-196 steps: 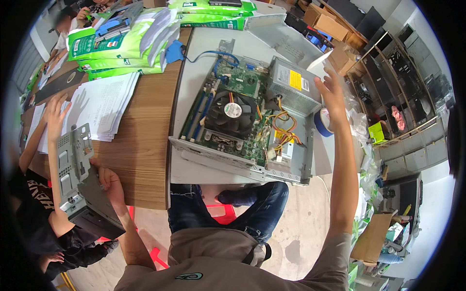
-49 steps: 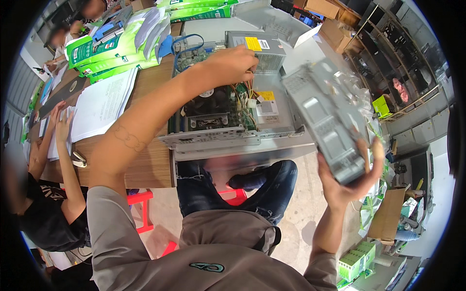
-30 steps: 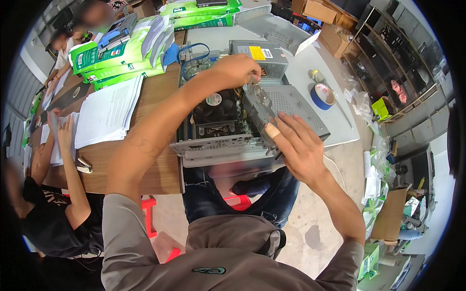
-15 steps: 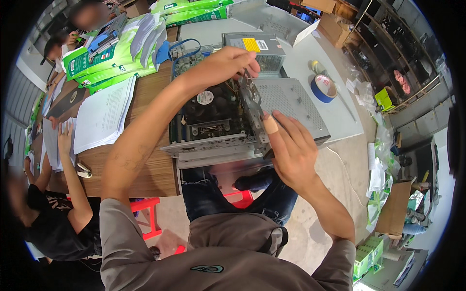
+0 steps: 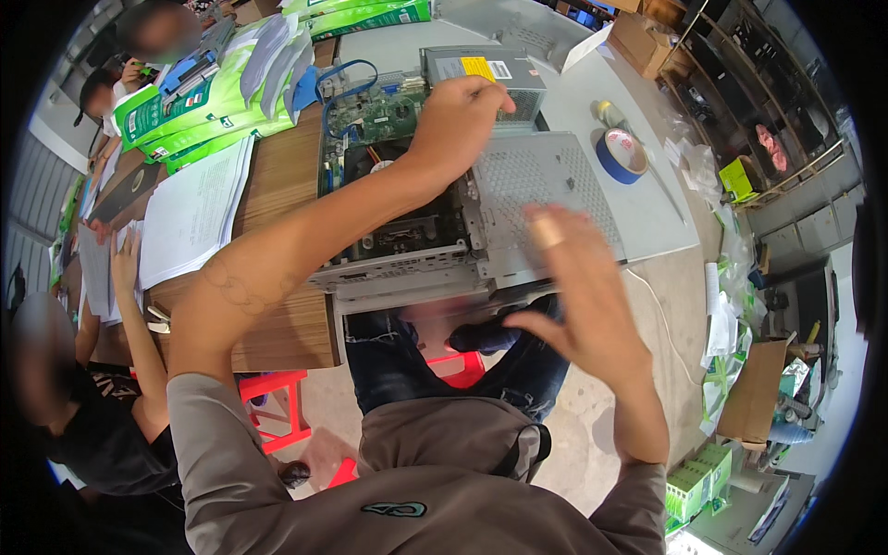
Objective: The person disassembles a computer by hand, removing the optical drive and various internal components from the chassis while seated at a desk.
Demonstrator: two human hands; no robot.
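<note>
Counted: one open desktop computer case (image 5: pixel 407 245) on the wooden table (image 5: pixel 277 185), one perforated grey metal drive cage (image 5: pixel 546 199) set into its 3 o'clock side, one silver power supply (image 5: pixel 481 69) at the case's 12 o'clock with a yellow and a white label on top.
Left hand (image 5: pixel 458 116) rested fingers-down on the cage's far edge beside the power supply, fingers curled, not seen gripping anything.
Right hand (image 5: pixel 578 296) hovered at the cage's 6 o'clock, fingers spread and released, motion-blurred, clear of the metal.
Left forearm crossed over the case, hid part of the green circuit board (image 5: pixel 370 111) and fan.
Around: one blue tape roll (image 5: pixel 622 153) at 3 o'clock of the cage on the grey surface, stack of white papers (image 5: pixel 190 217) at 9 o'clock of the case, green-and-white boxes (image 5: pixel 194 97) at 10 o'clock, red stool (image 5: pixel 277 407) below the table edge.
Other people sat along the 9 o'clock rim.
</note>
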